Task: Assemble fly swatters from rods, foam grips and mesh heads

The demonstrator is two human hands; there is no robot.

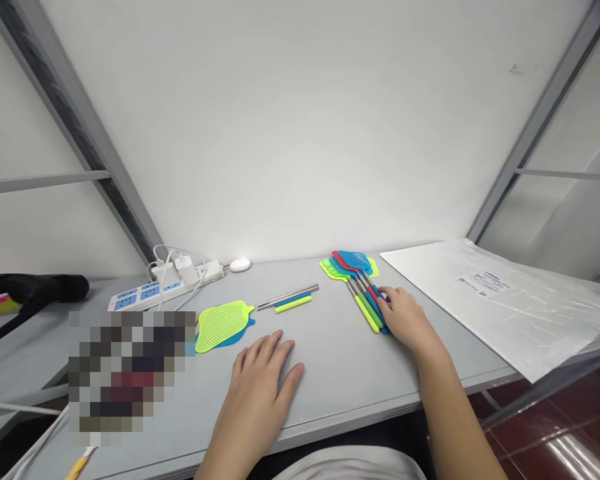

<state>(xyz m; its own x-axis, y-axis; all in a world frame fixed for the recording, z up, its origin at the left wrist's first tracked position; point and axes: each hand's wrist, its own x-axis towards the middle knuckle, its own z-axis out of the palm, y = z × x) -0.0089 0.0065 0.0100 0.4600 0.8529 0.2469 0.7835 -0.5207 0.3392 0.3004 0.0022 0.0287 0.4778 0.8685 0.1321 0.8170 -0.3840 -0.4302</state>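
Observation:
My right hand (401,315) rests at the handles of a bunch of fly swatters (354,265) in yellow-green, green, red and blue. Its thumb and fingers touch the blue handles on the right side; whether they grip is hard to see. Palm down on the grey table, my left hand (260,375) has its fingers spread and holds nothing. Beyond it lie a yellow-green swatter head (223,325) and a blue one (237,337) partly beneath it. Metal rods (289,296), a yellow-green handle tube (293,305) and a blue handle tube (300,297) lie in the middle.
A white power strip (150,291) with plugs and cables stands at the back left, near a white rounded device (240,265). A flat white plastic-wrapped package (485,287) covers the right side. A pixelated patch hides the left front. Metal posts frame the table.

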